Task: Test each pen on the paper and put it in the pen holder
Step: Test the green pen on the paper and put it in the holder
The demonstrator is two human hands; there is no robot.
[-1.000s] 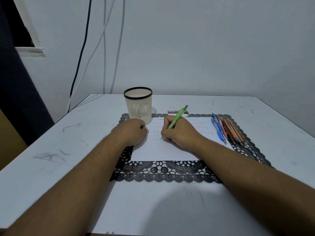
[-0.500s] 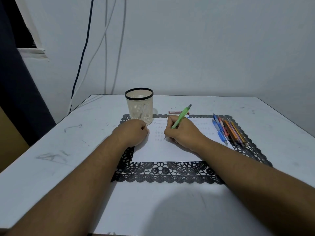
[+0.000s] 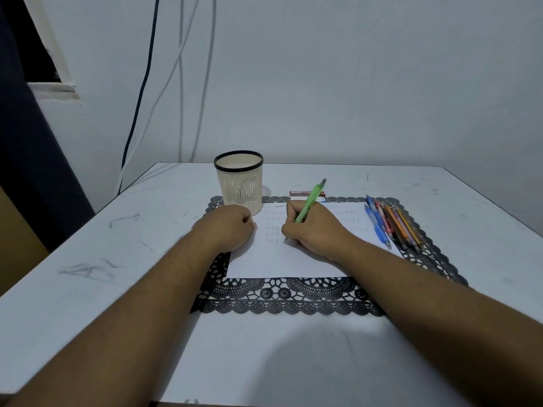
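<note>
right hand gripping green pen, paper

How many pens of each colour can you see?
Green pen, in the right hand: 1
Blue pens: 2
Other pens in the pile, red, orange and more: too bunched to count
Total sure: 3, plus the pile.

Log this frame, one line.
right hand: green pen tip on paper | left hand: fisted on paper | pen holder: upright
</note>
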